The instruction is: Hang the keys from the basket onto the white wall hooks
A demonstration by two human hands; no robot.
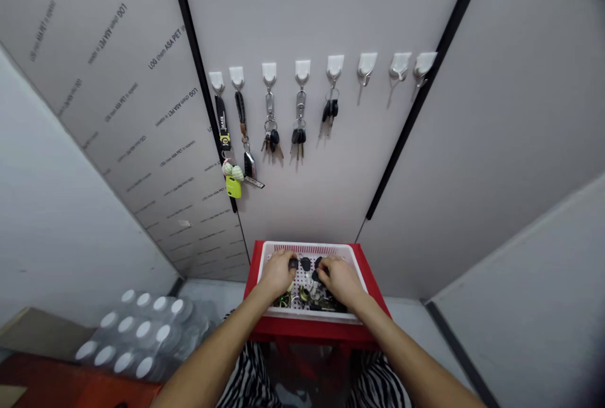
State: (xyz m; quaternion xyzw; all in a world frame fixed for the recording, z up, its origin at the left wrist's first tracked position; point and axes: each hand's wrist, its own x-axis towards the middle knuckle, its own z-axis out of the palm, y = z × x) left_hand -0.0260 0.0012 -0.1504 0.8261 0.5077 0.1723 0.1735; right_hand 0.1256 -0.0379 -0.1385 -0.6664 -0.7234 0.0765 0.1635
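Note:
Both of my hands reach into a white perforated basket (309, 248) that sits on a red stool (312, 328). My left hand (278, 273) is curled over black-headed keys (305, 263) at the basket's left side. My right hand (339, 278) is curled over keys at the right side. More keys and metal rings (302, 297) lie on the basket floor between my wrists. What each hand grips is hidden by the fingers. On the wall above, a row of white hooks (302, 70) holds several key bunches (271, 139).
The three rightmost hooks (399, 65) are bare. A black lanyard with a yellow tag (232, 186) hangs at the row's left end. A shrink-wrapped pack of water bottles (137, 335) lies on the floor at left, beside a red surface (70, 386). My striped trousers (250, 376) show below.

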